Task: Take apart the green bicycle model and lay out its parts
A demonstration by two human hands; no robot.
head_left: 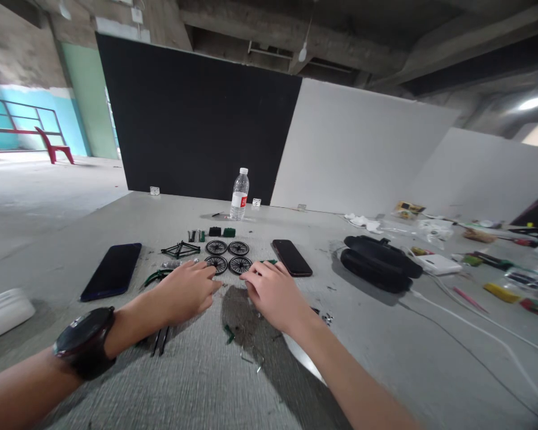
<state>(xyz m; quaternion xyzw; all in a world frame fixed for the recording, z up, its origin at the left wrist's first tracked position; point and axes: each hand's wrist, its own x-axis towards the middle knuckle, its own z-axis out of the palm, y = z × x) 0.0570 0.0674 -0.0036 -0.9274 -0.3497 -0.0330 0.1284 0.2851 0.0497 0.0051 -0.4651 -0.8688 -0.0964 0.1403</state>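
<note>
Several small black spoked wheels (216, 247) lie grouped flat on the table. My left hand (189, 291) is low over the tabletop with fingers reaching to the near left wheel (218, 263); its thumb is apart. By the near right wheel (240, 264) is my right hand (274, 294), its fingers spread and slightly bent, with nothing visible in them. Whether the fingertips press on the wheels cannot be made out. A dark miniature bicycle frame (181, 249) lies left of the wheels. Curved green parts (158, 276) are partly hidden behind my left hand.
Phones lie at left (112, 272) and right (292, 258). A water bottle (239, 194) stands beyond small dark green boxes (229, 232). Hex keys (251, 358) lie nearer me. A black case (379, 263), white cables (475, 322) and assorted clutter spread along the right.
</note>
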